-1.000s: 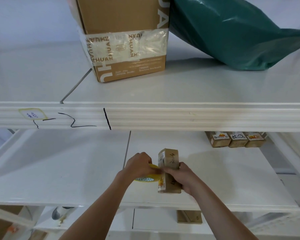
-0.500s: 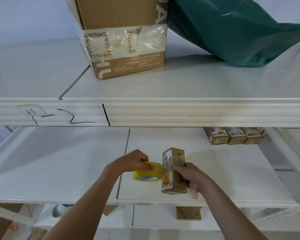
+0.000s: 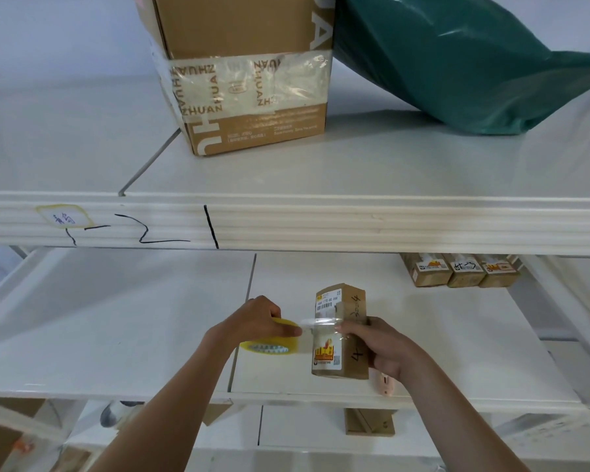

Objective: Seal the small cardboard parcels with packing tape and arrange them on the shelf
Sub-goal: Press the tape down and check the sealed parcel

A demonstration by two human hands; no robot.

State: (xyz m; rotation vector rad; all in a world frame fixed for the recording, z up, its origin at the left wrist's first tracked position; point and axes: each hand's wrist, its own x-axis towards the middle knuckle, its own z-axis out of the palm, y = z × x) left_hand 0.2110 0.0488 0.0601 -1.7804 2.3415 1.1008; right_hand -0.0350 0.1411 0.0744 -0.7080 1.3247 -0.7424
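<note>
Left hand [image 3: 256, 318]: curled over a yellowish tape roll [image 3: 269, 342], gripping it just left of the parcel, low over the shelf board.
Right hand [image 3: 378, 345]: wrapped round the small parcel [image 3: 341, 332] from its right side, thumb pressing on the tape where it meets the box.
Parcel: a small brown cardboard box, standing on end near the front of the middle shelf [image 3: 150, 318], printed labels on the face toward the tape, handwritten digits on the side.
Tape strip [image 3: 317, 322]: clear, stretched between roll and parcel, lying across the labelled face.
Finished parcels [image 3: 460, 270]: three small labelled boxes side by side at the back right of the same shelf, well apart from the hands.
Upper shelf [image 3: 355, 158]: carries a big taped carton [image 3: 249, 80] printed ZHUAN, with a green plastic bag [image 3: 457, 59] leaning against its right side.
Shelf edge [image 3: 321, 223]: white ribbed rail with black marker strokes and a small yellow-rimmed sticker [image 3: 63, 217] at left.
Pink object [image 3: 385, 383]: partly hidden under the right wrist; I cannot tell what it is.
</note>
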